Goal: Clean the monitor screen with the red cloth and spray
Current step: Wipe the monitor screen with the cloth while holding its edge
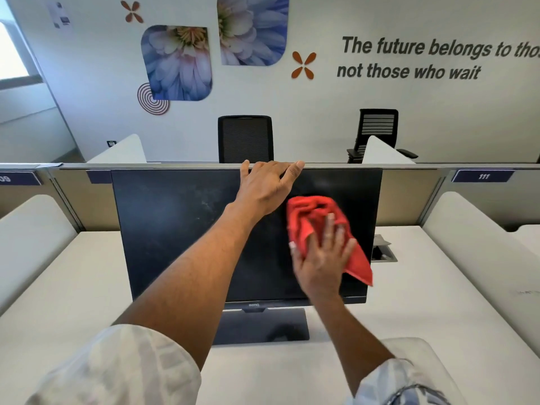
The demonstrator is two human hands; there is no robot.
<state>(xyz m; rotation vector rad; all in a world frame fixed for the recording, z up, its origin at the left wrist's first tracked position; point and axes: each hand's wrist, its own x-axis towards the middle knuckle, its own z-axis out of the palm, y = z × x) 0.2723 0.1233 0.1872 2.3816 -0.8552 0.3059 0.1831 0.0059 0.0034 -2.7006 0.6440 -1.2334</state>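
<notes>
A black monitor (175, 229) stands on a white desk, its dark screen off and showing faint smudges left of centre. My left hand (267, 185) grips the monitor's top edge near the middle, fingers hooked over it. My right hand (321, 258) presses a crumpled red cloth (309, 217) flat against the right half of the screen; a corner of the cloth hangs down to the right. The hand looks slightly blurred. No spray bottle is in view.
The monitor's dark base (263, 325) rests on the white desk (87, 287). A cable hatch (384, 252) sits in the desk right of the monitor. White side dividers (473, 229) flank the desk, a partition (409, 182) runs behind, and two black chairs (245, 138) stand beyond.
</notes>
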